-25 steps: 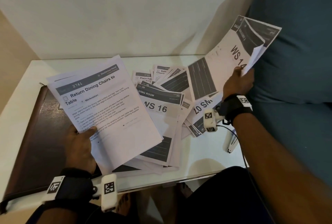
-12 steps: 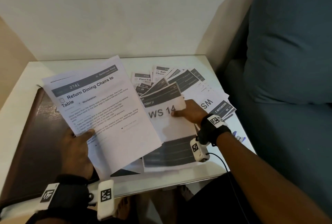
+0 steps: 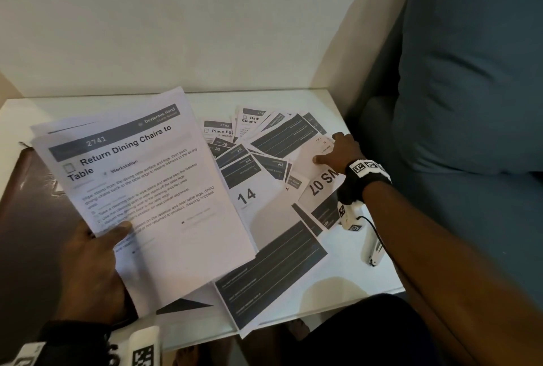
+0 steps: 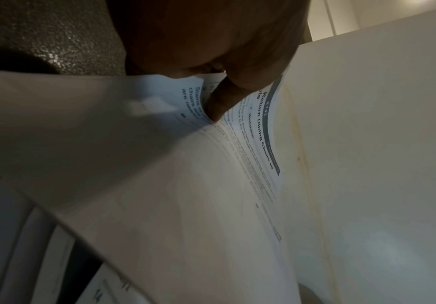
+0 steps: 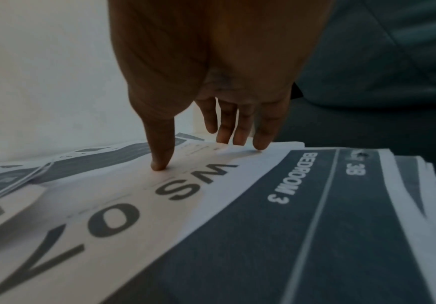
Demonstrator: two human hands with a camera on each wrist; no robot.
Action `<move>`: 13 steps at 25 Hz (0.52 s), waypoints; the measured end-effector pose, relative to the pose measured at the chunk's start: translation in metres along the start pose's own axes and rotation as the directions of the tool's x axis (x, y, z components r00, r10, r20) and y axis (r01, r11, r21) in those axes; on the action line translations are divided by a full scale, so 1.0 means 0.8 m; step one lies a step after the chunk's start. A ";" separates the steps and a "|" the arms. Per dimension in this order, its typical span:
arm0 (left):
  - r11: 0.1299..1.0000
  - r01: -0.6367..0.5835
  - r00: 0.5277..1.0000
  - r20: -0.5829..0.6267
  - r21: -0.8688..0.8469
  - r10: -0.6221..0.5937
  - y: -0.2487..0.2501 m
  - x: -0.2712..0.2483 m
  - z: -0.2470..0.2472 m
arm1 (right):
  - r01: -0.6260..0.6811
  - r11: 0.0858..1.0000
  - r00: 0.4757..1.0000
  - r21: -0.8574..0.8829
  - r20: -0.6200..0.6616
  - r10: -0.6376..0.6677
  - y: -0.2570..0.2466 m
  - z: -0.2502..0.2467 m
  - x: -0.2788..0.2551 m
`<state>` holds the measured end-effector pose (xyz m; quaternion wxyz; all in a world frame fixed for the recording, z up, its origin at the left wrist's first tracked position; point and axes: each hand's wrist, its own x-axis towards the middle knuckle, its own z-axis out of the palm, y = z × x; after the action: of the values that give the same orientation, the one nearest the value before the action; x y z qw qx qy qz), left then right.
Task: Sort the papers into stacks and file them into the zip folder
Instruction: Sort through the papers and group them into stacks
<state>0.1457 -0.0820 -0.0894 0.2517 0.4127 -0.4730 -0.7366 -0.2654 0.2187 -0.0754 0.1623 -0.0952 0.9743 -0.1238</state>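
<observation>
My left hand (image 3: pixel 88 263) grips a small stack of sheets (image 3: pixel 141 189), thumb curled on top of the page titled "Return Dining Chairs to Table". This stack is lifted and tilted above the brown folder (image 3: pixel 32 218), which lies on the white counter (image 3: pixel 346 260). To the right of the folder, loose papers (image 3: pixel 264 166) lie fanned over each other on the counter. My right hand (image 3: pixel 338 151) is at the far right side of this spread, fingers (image 5: pixel 263 133) nearly straight, the tips pressing down on the "WS 07" sheet (image 5: pixel 123 205); it holds nothing. The sheet marked "14" (image 3: pixel 249 198) lies between the folder and the "WS 07" sheet. A blue sofa (image 3: pixel 470 72) stands beyond the counter, on the side away from the folder.
</observation>
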 end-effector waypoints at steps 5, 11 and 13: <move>0.999 0.014 0.999 0.030 -0.051 -0.013 0.005 0.003 0.004 | -0.039 0.999 0.999 -0.001 0.010 0.039 -0.005 -0.007 0.010; 1.000 -0.023 1.000 0.008 -0.015 0.023 0.008 -0.006 0.010 | -0.092 0.995 0.993 -0.045 0.077 0.095 0.002 -0.011 0.006; 1.000 -0.014 1.000 0.014 0.003 0.014 0.011 -0.009 0.013 | -0.072 0.997 0.996 -0.016 0.059 0.073 0.002 -0.012 0.003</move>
<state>0.1406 -0.0755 -0.0769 0.2528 0.4044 -0.4790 -0.7369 -0.2710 0.2215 -0.0678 0.1949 -0.0646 0.9727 -0.1083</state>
